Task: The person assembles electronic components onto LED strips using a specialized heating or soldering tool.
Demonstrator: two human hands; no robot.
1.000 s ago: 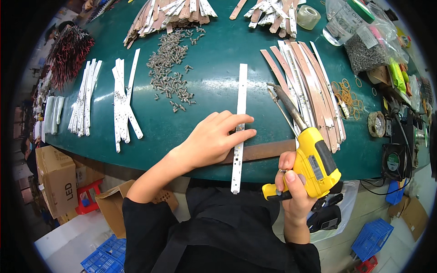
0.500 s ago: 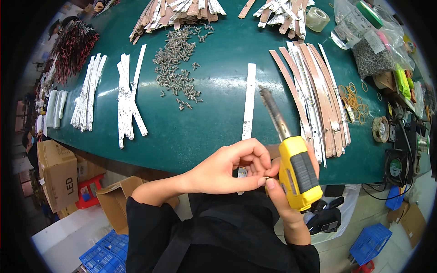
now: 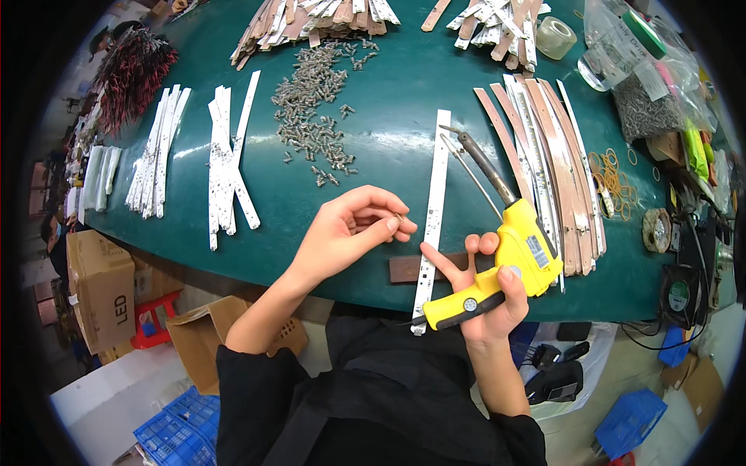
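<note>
While the left hand (image 3: 342, 237) pinched a tiny metallic piece (image 3: 399, 218), the right hand (image 3: 495, 321), apart, gripped a yellow-and-black pistol-shaped soldering iron (image 3: 528, 241); its tip, if dipped, could scorch the slim white circuit strip (image 3: 433, 217) at the left hand's three o'clock.

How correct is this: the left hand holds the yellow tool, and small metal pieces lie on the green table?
Wrong hand: the head view shows the right hand, not the left hand, holding the yellow tool. Small metal pieces do lie on the green table.
</note>
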